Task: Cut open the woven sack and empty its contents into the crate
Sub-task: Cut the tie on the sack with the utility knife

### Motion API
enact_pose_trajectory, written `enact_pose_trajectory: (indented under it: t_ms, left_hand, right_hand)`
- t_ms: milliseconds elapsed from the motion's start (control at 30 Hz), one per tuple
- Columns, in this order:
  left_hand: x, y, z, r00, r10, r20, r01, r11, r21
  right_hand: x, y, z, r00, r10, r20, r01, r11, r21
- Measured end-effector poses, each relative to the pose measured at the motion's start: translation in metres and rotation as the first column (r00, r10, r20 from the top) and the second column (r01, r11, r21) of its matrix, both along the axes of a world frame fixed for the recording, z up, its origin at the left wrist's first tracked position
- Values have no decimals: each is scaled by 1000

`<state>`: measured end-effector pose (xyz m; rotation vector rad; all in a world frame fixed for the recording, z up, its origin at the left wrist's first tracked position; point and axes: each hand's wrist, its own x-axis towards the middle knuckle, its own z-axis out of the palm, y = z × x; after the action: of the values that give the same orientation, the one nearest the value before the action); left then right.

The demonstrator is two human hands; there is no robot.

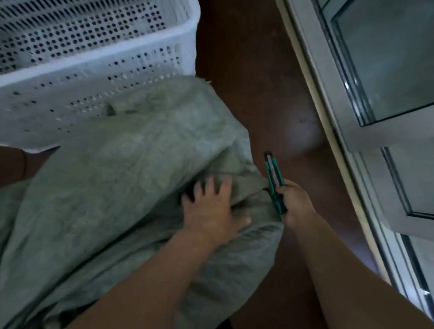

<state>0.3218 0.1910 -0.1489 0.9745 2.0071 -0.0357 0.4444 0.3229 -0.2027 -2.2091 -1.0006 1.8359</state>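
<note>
Looking down from the head camera, the grey-green woven sack fills the middle and lower left of the frame. It lies crumpled on the dark reddish-brown floor, and its far end sits up against the near wall of the white perforated crate in the upper left.

The left hand, just right of centre, has its fingers spread and curled down into the folds near the sack's right edge, so its grip is closed on a bunch of the cloth. Just beside it to the right, the right hand has its grip closed around the handle of a green utility knife. The knife's tip points toward the top of the frame, and its body lies against the sack's right edge. Blur hides whether the blade is out.

A pale metal door frame with glass panes runs down the right side.
</note>
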Motion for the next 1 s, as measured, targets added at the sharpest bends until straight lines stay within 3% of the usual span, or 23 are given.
enact_pose_trajectory:
  t_ms: [100, 267, 500, 567, 700, 733, 833, 900, 933, 1000]
  left_hand:
    - [-3, -30, -34, 934, -310, -177, 267, 936, -227]
    - [-33, -48, -57, 858, -425, -288, 355, 897, -264]
    - [-80, -78, -53, 872, -396, -289, 327, 909, -260]
    - [-100, -92, -45, 862, -327, -387, 296, 945, -140]
    - [-133, -128, -51, 770, -304, -561, 240, 953, -186]
    - [-132, -129, -46, 776, -288, -561, 185, 954, -235]
    - [-111, -111, -20, 820, -284, -497, 148, 944, -296]
    - [-83, -99, -13, 855, -228, -466, 152, 969, -196]
    - [-70, -92, -13, 871, -182, -456, 184, 982, -40]
    - [-47, -75, -18, 883, -183, -432, 305, 924, 233]
  right_hand:
    - [5, -4, -37, 1000, 22, 7, -22, 1000, -21]
    - [-17, -48, -70, 998, -41, -43, 36, 993, -115]
    - [-62, -113, -65, 992, -101, -82, 80, 971, -226]
    - [-74, -140, -64, 988, -109, -108, 76, 960, -270]
    - [-81, -168, -49, 913, -287, -290, 114, 861, -496]
    - [-76, -167, -47, 902, -304, -308, 118, 857, -502]
    - [-49, -143, -57, 928, -286, -240, 204, 927, -316]
    - [-35, -115, -68, 968, -235, -87, 217, 959, -181]
    - [-30, -101, -74, 980, -193, -41, 186, 973, -134]
    - [-25, -77, -89, 994, -107, 5, 106, 990, -94]
